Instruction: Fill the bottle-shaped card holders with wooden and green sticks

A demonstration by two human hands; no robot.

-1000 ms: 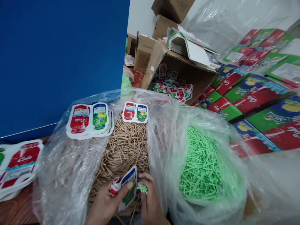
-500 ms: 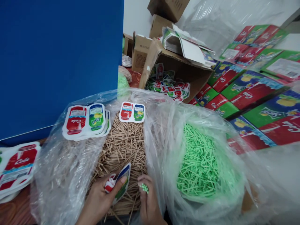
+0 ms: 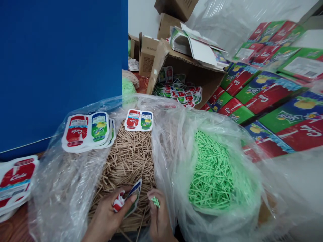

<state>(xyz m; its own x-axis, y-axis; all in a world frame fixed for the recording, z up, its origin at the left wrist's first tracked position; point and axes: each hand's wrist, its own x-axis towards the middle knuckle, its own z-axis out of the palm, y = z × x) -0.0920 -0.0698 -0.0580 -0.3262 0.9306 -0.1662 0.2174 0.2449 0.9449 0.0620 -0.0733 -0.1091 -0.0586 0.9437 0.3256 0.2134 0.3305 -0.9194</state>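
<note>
My left hand (image 3: pixel 111 210) is closed on a folded printed card (image 3: pixel 133 198), with a blue-and-green half upright beyond the thumb and a curled red-and-white part by the fingers. Just to the right, my right hand (image 3: pixel 160 213) is closed around a small bundle of thin green sticks (image 3: pixel 155 201), whose ends poke out at the fingers. Both hands hover over a heap of thin brown sticks (image 3: pixel 131 154) in a clear plastic bag. One flat Cola and Sprite card (image 3: pixel 138 120) lies at the heap's far end.
A stack of similar cards (image 3: pixel 85 131) rests on the bag's left side, with more large cards (image 3: pixel 15 183) at the far left. Right of my hands, bright green sticks (image 3: pixel 212 174) fill another clear bag (image 3: pixel 248 198). Behind are a blue panel (image 3: pixel 60 67), an open carton (image 3: pixel 207 77) and printed boxes (image 3: pixel 275 90).
The view has shifted slightly, so the bags and boxes appear further left. The card in my left hand has tipped slightly; both hands keep their holds.
</note>
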